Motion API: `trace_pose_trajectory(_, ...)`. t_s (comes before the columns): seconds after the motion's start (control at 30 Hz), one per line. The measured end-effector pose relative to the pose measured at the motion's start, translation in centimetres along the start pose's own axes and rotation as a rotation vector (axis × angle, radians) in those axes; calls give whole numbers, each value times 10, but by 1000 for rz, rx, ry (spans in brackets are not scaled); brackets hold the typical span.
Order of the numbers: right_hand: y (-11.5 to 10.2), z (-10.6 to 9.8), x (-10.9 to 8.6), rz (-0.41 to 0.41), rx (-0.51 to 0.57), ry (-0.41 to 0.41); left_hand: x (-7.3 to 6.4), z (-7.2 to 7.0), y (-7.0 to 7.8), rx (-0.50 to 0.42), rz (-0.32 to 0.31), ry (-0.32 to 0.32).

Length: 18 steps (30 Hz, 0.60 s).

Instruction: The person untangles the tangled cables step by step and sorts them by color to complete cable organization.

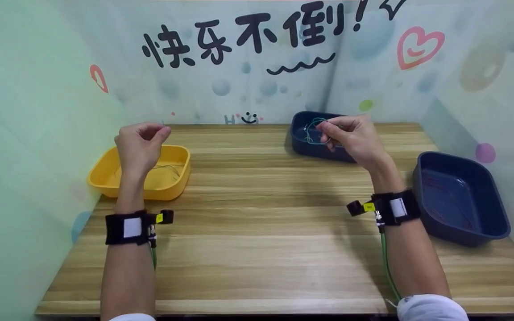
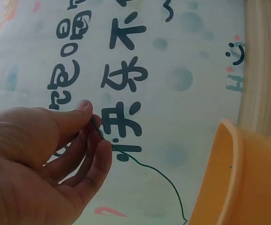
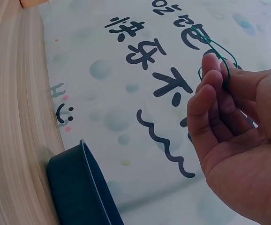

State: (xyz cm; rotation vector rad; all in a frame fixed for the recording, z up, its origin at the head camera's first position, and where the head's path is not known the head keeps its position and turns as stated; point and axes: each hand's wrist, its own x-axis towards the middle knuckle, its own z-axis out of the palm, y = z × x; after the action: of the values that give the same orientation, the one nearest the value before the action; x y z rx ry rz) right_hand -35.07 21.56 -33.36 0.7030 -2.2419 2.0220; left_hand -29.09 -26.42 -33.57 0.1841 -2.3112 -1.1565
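My left hand (image 1: 140,145) is raised over the yellow bin (image 1: 167,194). Thumb and forefinger pinch a thin green wire (image 2: 162,171), which trails down toward the bin's rim in the left wrist view. Above the back dark blue bin (image 1: 312,149), my right hand (image 1: 357,138) pinches a loosely looped green wire (image 3: 228,70) between thumb and fingertips. Part of that loop is hidden by the fingers. Some thin dark wires (image 1: 167,167) lie in the yellow bin.
A larger dark blue bin (image 1: 435,229) stands at the right, beside my right forearm, with thin reddish strands (image 1: 440,214) inside. All the bins rest on a wood-grain table (image 1: 248,249). Printed sheets (image 1: 248,98) enclose the back and both sides.
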Motion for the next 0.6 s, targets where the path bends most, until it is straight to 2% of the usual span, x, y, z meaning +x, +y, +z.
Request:
trace_pose_trajectory(0.17, -1, -1, 0, -3, -10, -2, 4, 2, -13, 112, -51, -59)
trace_pose_trajectory(0.3, -1, -1, -1, -5, -15, -5, 8, 2, -28, 226, -71, -149)
trace_pose_trajectory(0.4, -1, 0, -2, -4, -24, -4, 9, 5, -37, 290, -109, -217)
trace_pose_trajectory(0.5, -2, -1, -2, 3, -34, -1, 10, 8, -40, 331, -143, -260)
trace_pose_trajectory(0.6, -3, -1, -1, 3, -37, -2, 11, 10, -36, 374, -138, -258)
